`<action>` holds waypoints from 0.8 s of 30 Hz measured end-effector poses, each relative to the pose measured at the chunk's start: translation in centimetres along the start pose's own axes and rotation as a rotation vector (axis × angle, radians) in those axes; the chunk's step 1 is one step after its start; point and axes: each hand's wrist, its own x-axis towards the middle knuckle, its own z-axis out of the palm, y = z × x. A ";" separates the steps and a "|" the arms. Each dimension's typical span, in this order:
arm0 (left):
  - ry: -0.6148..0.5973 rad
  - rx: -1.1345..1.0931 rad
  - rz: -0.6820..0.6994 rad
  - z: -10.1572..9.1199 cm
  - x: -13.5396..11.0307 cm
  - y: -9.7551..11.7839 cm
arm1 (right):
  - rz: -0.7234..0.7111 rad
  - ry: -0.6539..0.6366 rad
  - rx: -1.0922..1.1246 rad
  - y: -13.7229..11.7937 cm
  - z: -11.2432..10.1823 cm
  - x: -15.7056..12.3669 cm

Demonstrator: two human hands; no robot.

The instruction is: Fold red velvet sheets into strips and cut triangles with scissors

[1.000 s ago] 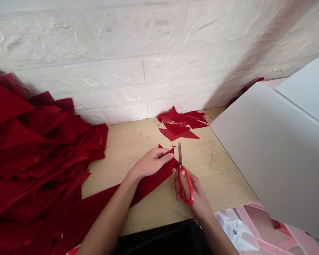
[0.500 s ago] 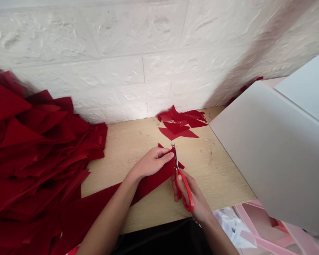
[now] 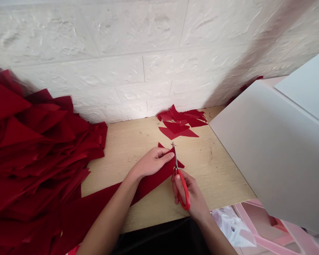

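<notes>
A long dark red fabric strip (image 3: 152, 182) runs from the lower left to the middle of the wooden tabletop (image 3: 202, 173). My left hand (image 3: 155, 161) pinches its far end, thumb on top and fingers beneath. Red-handled scissors (image 3: 184, 193) are in my right hand (image 3: 188, 189), with the blades lying along the strip's end, right beside my left thumb. The blades look closed or nearly so. A pointed red corner shows past the blades on the right, and another tip sticks up behind my left fingers.
A tall heap of red fabric pieces (image 3: 42, 152) fills the left side. Red offcuts (image 3: 179, 124) lie against the white brick-patterned wall (image 3: 108, 71). A large white panel (image 3: 271, 148) leans in from the right. Below it are a clear plastic bag (image 3: 234, 226) and pink frames (image 3: 255, 226).
The scissors have closed: their handles came together and the blades narrowed at the strip's end. My left hand and the strip have stayed in place.
</notes>
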 end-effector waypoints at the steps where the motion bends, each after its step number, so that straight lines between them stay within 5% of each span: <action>1: 0.000 0.002 0.003 0.0 0.0 0.0 | 0.005 0.003 0.001 0.1 0.0 0.0; 24: 0.076 0.042 0.053 0.1 -0.3 0.5 | -0.045 -0.062 -0.020 0.0 -0.4 -0.6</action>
